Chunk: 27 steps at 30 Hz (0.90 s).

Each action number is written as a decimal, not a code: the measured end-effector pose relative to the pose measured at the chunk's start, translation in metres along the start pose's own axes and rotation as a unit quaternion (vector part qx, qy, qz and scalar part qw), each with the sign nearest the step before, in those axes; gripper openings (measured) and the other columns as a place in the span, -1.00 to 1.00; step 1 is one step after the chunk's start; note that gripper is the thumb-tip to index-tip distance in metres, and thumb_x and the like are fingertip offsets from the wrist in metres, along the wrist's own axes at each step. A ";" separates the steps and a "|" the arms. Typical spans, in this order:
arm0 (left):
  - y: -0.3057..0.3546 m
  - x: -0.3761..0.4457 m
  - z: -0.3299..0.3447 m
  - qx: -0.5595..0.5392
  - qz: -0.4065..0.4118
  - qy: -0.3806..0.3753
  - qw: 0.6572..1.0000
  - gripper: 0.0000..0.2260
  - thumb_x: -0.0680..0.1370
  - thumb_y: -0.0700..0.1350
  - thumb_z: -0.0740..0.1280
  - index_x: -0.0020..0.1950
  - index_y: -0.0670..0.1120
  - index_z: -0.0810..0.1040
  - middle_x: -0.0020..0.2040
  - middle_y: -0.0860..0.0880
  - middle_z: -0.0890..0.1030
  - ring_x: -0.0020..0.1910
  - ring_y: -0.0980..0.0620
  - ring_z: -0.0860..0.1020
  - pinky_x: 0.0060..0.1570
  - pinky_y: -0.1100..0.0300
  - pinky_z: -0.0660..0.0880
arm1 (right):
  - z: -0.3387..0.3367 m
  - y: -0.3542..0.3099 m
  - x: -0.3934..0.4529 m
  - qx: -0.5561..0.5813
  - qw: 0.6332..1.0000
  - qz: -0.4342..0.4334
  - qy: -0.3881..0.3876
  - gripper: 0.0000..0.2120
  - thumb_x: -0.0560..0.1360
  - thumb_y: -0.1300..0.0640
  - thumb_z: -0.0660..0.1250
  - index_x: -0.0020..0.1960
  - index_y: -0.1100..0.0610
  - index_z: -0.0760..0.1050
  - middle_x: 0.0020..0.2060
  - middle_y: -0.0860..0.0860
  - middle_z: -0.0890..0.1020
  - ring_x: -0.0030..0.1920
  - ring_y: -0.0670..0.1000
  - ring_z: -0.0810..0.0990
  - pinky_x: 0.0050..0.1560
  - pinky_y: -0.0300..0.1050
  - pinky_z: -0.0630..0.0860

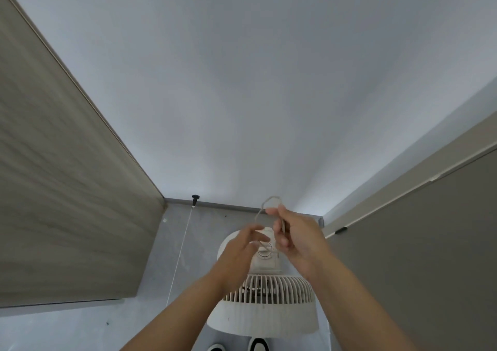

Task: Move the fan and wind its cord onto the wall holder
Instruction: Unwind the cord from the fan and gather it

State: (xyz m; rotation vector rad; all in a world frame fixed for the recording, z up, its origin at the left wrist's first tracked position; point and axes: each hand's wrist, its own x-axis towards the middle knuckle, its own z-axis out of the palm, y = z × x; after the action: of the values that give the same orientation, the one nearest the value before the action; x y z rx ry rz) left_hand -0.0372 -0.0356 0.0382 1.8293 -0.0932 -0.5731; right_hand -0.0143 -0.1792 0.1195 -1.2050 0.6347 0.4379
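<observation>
Two hands are raised above the fan (pixel 265 305), which is stood on the floor by the wall. Left hand (pixel 243 245) is seen with fingers loosely spread, gripping nothing. A cord (pixel 265 205) loop is pinched by the right hand (pixel 294 239). Winding appears underway; no wall holder can be made out.

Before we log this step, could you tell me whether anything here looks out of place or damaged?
Nothing looks damaged. The white fan stands upright near the wall; the right hand pinches a loose cord loop above it, the left hand open beside.
</observation>
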 end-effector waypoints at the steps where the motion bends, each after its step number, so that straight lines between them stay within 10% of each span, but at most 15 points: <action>1: 0.005 0.005 -0.002 -0.049 -0.020 0.013 0.999 -0.62 0.54 0.13 0.11 0.22 0.00 0.54 0.17 0.07 0.61 0.24 0.09 0.53 0.24 0.17 0.40 | -0.001 0.002 -0.007 -0.019 0.999 -0.035 -0.007 -0.73 0.64 0.12 0.16 0.04 0.25 0.58 -0.51 0.01 0.46 -0.55 -0.06 0.27 -0.52 -0.25 0.26; 6: 0.052 0.029 -0.013 -0.269 -0.113 -0.004 0.957 -0.38 0.63 0.25 -0.11 0.17 -0.16 0.56 0.02 -0.21 0.70 0.17 -0.17 0.61 0.30 -0.09 0.40 | -0.004 0.025 -0.035 -0.160 0.967 -0.180 -0.079 -0.73 0.63 0.16 0.16 -0.11 0.20 0.58 -0.51 0.02 0.45 -0.50 -0.06 0.36 -0.40 -0.24 0.38; 11: 0.100 0.027 -0.025 -0.462 -0.121 0.040 0.878 -0.53 0.65 0.17 0.01 0.11 -0.19 0.49 -0.33 -0.05 0.58 -0.38 0.01 0.58 -0.28 0.11 0.56 | -0.015 0.059 -0.042 -0.250 0.941 -0.209 -0.093 -0.76 0.62 0.23 0.18 -0.14 0.20 0.57 -0.52 0.00 0.47 -0.49 -0.06 0.40 -0.35 -0.23 0.42; 15: 0.116 -0.007 -0.011 -0.380 -0.051 0.097 0.919 -0.54 0.65 0.17 -0.02 0.00 -0.17 0.48 -0.50 0.00 0.36 -0.55 0.07 0.26 -0.48 0.21 0.22 | -0.019 0.061 -0.040 -0.203 0.966 -0.130 -0.095 -0.70 0.63 0.20 0.17 -0.10 0.30 0.62 -0.42 0.13 0.60 -0.44 0.00 0.52 -0.30 -0.18 0.50; 21: 0.124 -0.062 0.008 -0.226 0.047 0.094 0.968 -0.58 0.61 0.09 0.06 -0.24 -0.17 0.46 -0.61 0.13 0.35 -0.59 0.24 0.33 -0.50 0.39 0.34 | -0.008 0.026 -0.024 -0.075 0.991 0.059 -0.088 -0.54 0.63 -0.04 0.08 -0.15 0.20 0.63 -0.27 0.20 0.67 -0.26 0.11 0.67 -0.12 0.00 0.60; 27: 0.102 -0.082 0.010 -0.111 0.126 0.002 0.986 -0.61 0.63 0.08 0.07 -0.32 -0.05 0.44 -0.53 0.14 0.36 -0.51 0.19 0.28 -0.44 0.35 0.26 | 0.018 -0.024 -0.017 0.139 0.967 0.177 -0.118 -0.62 0.65 0.09 0.10 0.03 0.44 0.44 -0.24 0.33 0.68 -0.36 0.18 0.72 -0.44 -0.07 0.65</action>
State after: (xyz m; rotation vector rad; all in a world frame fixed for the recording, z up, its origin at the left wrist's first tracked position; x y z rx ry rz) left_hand -0.0909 -0.0511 0.1567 1.5725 -0.2452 -0.3856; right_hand -0.0081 -0.1691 0.1526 -0.7579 0.6814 0.7536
